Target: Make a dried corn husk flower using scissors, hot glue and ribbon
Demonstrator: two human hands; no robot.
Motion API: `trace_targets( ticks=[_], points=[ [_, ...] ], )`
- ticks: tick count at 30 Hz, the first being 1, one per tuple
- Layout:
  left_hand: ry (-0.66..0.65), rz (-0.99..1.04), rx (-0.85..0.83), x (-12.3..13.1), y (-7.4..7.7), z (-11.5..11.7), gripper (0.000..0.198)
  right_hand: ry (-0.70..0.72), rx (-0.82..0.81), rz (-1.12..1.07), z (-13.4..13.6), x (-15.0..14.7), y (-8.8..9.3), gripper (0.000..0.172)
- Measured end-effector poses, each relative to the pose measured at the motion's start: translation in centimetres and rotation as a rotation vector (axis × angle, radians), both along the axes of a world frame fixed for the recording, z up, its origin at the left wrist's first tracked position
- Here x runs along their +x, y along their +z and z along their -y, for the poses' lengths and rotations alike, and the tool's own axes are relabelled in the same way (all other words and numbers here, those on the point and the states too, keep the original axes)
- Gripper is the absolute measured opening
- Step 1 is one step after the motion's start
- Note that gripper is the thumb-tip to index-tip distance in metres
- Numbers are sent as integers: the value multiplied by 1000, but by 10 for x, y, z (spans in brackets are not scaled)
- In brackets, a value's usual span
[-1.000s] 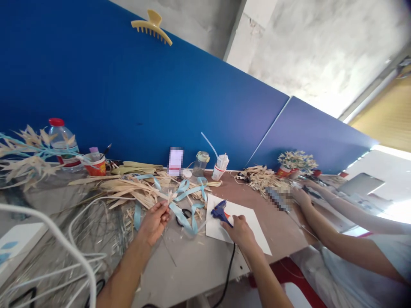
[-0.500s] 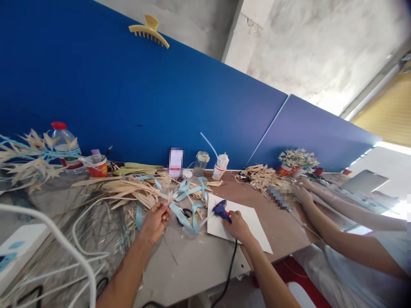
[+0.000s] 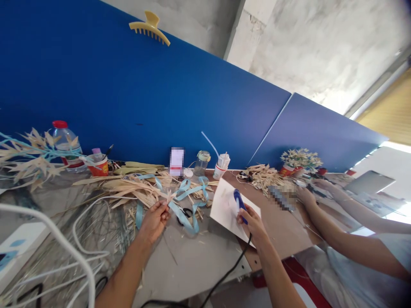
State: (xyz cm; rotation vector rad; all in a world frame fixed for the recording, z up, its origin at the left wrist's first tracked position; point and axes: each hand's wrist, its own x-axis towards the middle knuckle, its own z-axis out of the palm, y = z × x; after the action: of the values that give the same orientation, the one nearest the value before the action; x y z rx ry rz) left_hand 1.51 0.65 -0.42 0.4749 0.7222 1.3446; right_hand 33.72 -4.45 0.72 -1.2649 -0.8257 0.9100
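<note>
Glue gun [image 3: 236,196]: the right hand [image 3: 252,220] is gripping it over tilted white card [image 3: 221,205]; the left hand [image 3: 156,217] is pinching pale husk [image 3: 169,197] beside blue ribbon [image 3: 175,210]. Steady pinching is probably serving best.

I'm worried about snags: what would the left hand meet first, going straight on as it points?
Beyond the husk piece it pinches, the left hand would likely meet the light-blue ribbon first, though depth is unclear.
</note>
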Motion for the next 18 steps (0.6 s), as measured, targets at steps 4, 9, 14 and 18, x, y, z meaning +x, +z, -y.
trace_targets(
  ticks=[4, 9, 14, 18],
  points=[
    [7, 11, -7, -1, 1, 0, 20, 60, 72, -92, 0, -9, 4, 34],
    [2, 11, -6, -1, 0, -1, 20, 150, 147, -78, 7, -25, 12, 38],
    [12, 7, -17, -2, -2, -2, 24, 308, 307, -327, 11, -53, 27, 43],
    [23, 10, -27, -2, -2, -3, 29, 316, 376, -418, 18, -64, 35, 43]
  ],
)
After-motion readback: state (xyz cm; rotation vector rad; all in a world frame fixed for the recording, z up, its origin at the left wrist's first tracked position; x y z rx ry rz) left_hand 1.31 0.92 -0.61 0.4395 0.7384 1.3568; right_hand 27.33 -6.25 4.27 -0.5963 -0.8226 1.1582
